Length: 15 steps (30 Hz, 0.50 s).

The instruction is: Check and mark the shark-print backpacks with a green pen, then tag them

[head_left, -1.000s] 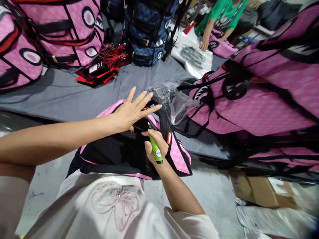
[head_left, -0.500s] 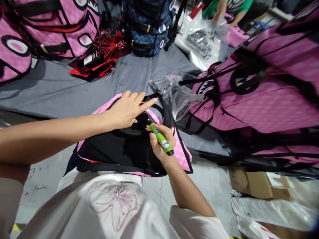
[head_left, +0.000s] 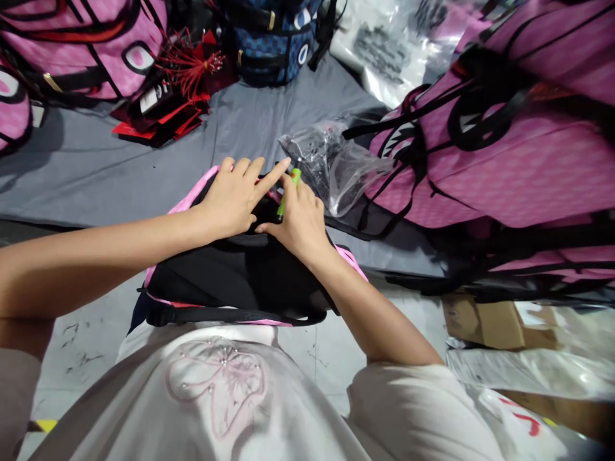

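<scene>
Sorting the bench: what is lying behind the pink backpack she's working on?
Behind the backpack lies a crumpled clear plastic bag on the grey cloth. Both hands cover the backpack's far edge, so anything there is hidden.

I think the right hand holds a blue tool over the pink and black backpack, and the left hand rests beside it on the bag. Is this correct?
Not quite: the tool is green, not blue, as the head view shows. The right hand holds it over the pink and black backpack, and the left hand rests beside it on the bag.
</scene>
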{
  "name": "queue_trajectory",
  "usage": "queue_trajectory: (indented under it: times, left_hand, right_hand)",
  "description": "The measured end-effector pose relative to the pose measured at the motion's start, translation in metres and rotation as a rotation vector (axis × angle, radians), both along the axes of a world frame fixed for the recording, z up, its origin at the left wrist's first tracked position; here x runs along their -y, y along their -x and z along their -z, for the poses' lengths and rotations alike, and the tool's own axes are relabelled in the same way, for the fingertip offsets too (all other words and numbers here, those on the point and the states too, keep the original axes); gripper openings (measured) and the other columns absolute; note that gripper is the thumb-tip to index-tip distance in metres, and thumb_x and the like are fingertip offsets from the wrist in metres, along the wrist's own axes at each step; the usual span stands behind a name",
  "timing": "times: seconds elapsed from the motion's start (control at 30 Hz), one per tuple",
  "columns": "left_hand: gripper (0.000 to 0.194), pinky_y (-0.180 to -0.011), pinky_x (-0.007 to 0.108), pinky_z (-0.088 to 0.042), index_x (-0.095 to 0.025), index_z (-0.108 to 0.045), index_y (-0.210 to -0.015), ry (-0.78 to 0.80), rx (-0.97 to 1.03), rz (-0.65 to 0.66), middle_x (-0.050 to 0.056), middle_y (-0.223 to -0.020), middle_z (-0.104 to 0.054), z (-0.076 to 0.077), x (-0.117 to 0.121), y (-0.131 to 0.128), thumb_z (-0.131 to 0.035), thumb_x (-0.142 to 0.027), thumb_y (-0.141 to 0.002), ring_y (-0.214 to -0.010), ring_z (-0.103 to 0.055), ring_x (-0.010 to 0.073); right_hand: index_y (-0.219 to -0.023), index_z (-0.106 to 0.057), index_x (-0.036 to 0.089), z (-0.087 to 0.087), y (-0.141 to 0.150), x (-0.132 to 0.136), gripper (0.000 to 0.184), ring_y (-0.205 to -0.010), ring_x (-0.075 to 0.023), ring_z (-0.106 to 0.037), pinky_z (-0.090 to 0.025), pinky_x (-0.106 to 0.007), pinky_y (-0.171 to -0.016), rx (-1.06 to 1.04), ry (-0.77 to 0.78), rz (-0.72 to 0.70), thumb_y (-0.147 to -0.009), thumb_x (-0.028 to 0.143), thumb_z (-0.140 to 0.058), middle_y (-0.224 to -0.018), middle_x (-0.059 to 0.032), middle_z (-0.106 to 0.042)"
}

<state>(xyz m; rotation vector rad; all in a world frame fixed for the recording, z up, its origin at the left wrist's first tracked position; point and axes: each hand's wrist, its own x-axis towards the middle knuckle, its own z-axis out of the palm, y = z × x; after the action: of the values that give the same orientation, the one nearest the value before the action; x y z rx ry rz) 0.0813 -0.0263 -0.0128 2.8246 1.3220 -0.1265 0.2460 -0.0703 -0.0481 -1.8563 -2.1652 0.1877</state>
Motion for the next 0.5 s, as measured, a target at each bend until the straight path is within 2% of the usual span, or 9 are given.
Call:
queue_trajectory:
  times: [0.07,0.17,0.3,0.5]
  left_hand:
    - [0.107,-0.114,0.048,-0.028,-0.022,0.007,-0.166,0.011,0.0,-0.025,0.02,-0.164,-0.031,0.001,-0.001,-0.002,-0.067,-0.04,-0.092,-0.142,-0.039,0.0387]
    - [0.103,-0.114,0.05,-0.028,-0.022,0.002,-0.167,0.042,-0.049,-0.061,0.021,-0.161,-0.035,-0.002,-0.002,-0.002,-0.068,-0.036,-0.092,-0.14,-0.042,0.0397]
    - [0.105,-0.114,0.051,-0.028,-0.025,0.006,-0.167,0.059,-0.086,-0.04,0.019,-0.164,-0.033,-0.008,-0.003,0.005,-0.067,-0.035,-0.092,-0.142,-0.039,0.039]
    - [0.124,-0.113,0.05,-0.03,-0.017,0.009,-0.166,0.063,-0.169,-0.059,0.023,-0.168,-0.024,-0.01,-0.003,0.002,-0.08,-0.044,-0.083,-0.144,-0.036,0.0402]
  right_hand:
    - [-0.156,-0.033,0.016,0.0,0.008,-0.008,0.097,-0.14,-0.043,-0.046,-0.045,-0.06,-0.107,0.078,0.051,0.02,-0.078,0.036,-0.086,-0.155,-0.0269,-0.043]
    - [-0.156,-0.033,0.013,0.001,0.01,-0.01,0.089,-0.131,-0.0399,-0.053,-0.048,-0.055,-0.103,0.107,0.128,0.023,-0.081,0.023,-0.08,-0.15,-0.027,-0.048]
    - [-0.155,-0.033,0.015,0.003,0.004,-0.005,0.081,-0.127,-0.037,-0.056,-0.05,-0.052,-0.101,0.051,0.115,0.027,-0.084,0.021,-0.073,-0.15,-0.0237,-0.051]
    - [-0.154,-0.037,0.016,0.003,0.005,-0.003,0.08,-0.126,-0.0377,-0.058,-0.05,-0.053,-0.1,0.023,0.098,0.045,-0.082,0.018,-0.072,-0.148,-0.0226,-0.054]
